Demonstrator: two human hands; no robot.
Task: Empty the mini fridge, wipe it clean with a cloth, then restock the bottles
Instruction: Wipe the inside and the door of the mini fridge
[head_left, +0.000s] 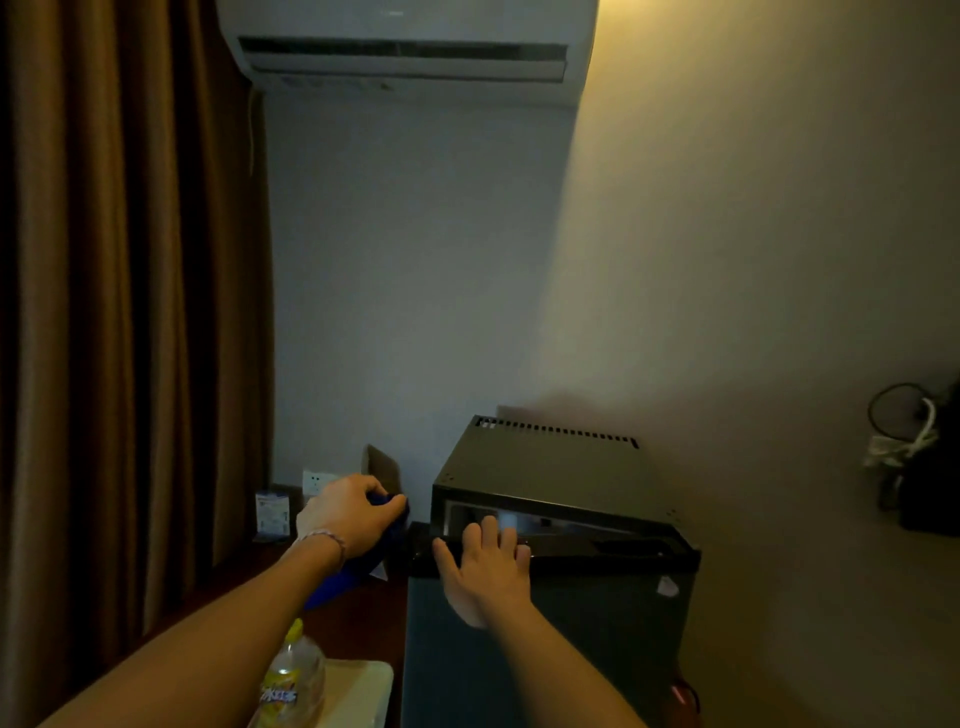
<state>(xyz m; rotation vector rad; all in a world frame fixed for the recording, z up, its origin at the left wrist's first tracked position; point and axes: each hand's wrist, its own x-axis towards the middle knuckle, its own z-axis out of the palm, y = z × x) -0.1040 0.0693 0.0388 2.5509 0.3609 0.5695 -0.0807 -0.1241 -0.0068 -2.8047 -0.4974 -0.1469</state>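
Observation:
A black mini fridge (540, 467) stands against the wall, its door (519, 649) ajar at the top so a slit of pale interior shows. My right hand (483, 566) grips the door's top edge, fingers curled over it. To the fridge's left, my left hand (348, 512) is closed on a dark blue cloth (343, 577) that hangs below the palm. A plastic bottle (291, 680) with a yellow cap and yellow label stands on a pale tray (363, 691) at the bottom left. The fridge's contents are hidden.
Brown curtains (130, 312) fill the left side. An air conditioner (405, 47) hangs high on the wall. A wall socket (314, 482), a small blue-white card (271, 512) and a dark wooden surface (358, 629) lie left of the fridge. Cables (904, 436) hang at the right.

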